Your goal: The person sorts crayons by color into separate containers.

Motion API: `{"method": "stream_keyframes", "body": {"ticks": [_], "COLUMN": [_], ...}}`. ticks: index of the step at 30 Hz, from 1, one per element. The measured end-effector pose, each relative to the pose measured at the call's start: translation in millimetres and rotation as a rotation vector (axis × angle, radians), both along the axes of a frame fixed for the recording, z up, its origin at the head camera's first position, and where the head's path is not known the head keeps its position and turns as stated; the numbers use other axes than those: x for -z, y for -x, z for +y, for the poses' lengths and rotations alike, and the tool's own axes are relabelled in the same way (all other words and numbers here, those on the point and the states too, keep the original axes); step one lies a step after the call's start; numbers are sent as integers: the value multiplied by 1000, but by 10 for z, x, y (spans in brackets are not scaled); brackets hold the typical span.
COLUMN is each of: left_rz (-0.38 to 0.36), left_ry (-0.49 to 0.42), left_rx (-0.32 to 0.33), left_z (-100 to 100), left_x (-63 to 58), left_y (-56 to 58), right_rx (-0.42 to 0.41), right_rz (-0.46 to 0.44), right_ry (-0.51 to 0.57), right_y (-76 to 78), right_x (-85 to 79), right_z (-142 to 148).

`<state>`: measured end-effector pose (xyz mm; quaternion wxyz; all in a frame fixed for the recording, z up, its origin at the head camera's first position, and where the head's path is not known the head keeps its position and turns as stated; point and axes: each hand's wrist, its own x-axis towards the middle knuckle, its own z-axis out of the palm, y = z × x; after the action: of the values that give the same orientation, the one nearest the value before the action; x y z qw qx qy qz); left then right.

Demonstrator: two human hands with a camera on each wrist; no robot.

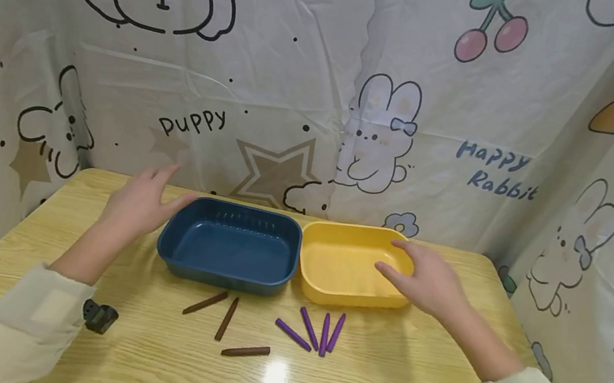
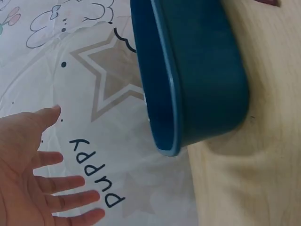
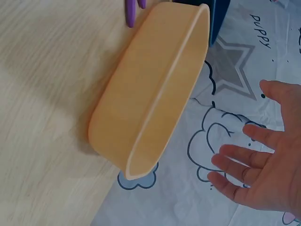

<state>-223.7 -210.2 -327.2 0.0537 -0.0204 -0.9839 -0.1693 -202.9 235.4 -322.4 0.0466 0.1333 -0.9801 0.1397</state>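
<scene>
- White cloth [image 1: 310, 29], printed with a puppy, rabbits, cherries and stars, is hung behind the table and along both sides.
- Beneath it, a pale wood-grained table [image 1: 160, 374] is seen, with a bright streak of light reflected near its front.
- On the table's far half a dark blue bin [image 1: 225, 280] is placed, upright, its bare floor seen from above.
- Just to its right a yellow bin [image 1: 351, 300] is set, also upright; whether the two rims are touching cannot be told.
- Both forearms are covered by cream sleeves [image 1: 25, 324], with the wrists left bare.
- The left hand [image 1: 141, 201] is held beside the blue bin's left end, just apart from it; its fingers are extended and spread, with nothing gripped.
- The right hand [image 1: 433, 277] is held above the yellow bin's right end; its fingers are loosely extended and parted, the thumb set away from them, and nothing is held.
- Near each cuff a small black device [image 1: 100, 317] is seen.
- Three brown crayons [image 1: 227, 319] are scattered in front of the blue bin, the nearest laid almost crosswise.
- Four purple crayons [image 1: 325, 335] are grouped closely in front of the yellow bin, the leftmost slanted most.
</scene>
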Motion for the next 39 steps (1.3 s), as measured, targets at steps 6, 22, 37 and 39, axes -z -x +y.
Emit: {"method": "stream_keyframes", "body": {"ticks": [6,22,37,39], "left_rz": [-62,-95,-114,-120], "left_ry": [-42,-154,-231,-236], "left_rx": [37,95,66,62], "left_z": [-42,-182,-173,-170], "left_x": [93,532,709,718], "left_y": [-13,-6,21,19], "right_rx": [-107,-247,-101,-88], "right_rz": [42,-8,-145,-153], "right_ry": [1,10,86,95], "right_y": [-124,-298,-284,-276], "right_x": [103,588,994,1028], "right_z": [-47,-123,-165,-179]}}
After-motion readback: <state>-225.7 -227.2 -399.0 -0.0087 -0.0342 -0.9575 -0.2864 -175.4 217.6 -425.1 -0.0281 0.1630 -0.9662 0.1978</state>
